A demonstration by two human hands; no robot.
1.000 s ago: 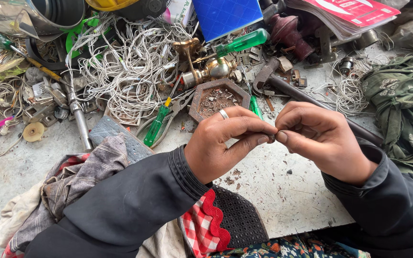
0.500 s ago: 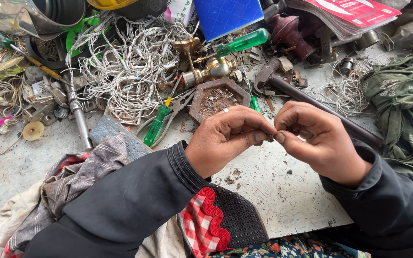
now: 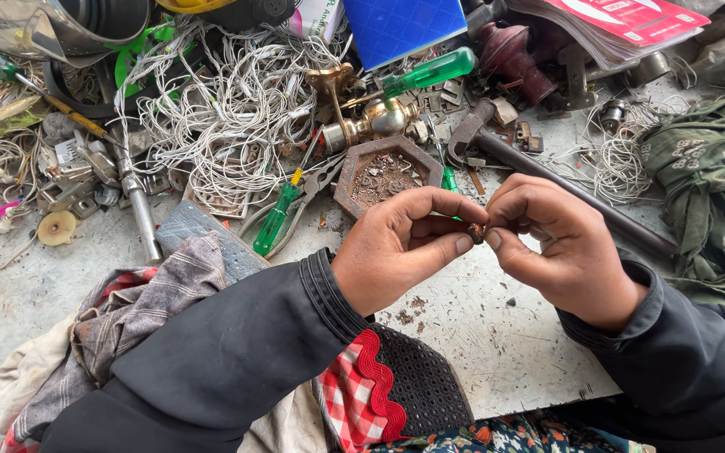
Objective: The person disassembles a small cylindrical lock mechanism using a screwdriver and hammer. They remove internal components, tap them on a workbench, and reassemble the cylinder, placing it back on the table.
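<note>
My left hand [image 3: 400, 247] and my right hand [image 3: 555, 243] meet over the white board [image 3: 497, 344] and pinch a small brown metal piece [image 3: 477, 232] between their fingertips. Most of the piece is hidden by the fingers. Just beyond the hands stands a hexagonal rusty dish [image 3: 383, 172] with several small bits inside. A green-handled pair of pliers [image 3: 283, 214] lies to its left. A long dark hammer handle [image 3: 572, 197] runs behind my right hand.
A tangle of white wire [image 3: 237, 101] fills the back left. A green screwdriver [image 3: 425, 74], a brass tap fitting [image 3: 371, 117], a blue box [image 3: 400, 25], a green cloth [image 3: 711, 193] and rags [image 3: 127, 319] lie around.
Both hands have stayed together over the board, shifting only slightly; the fingers have turned a little on the small piece.
</note>
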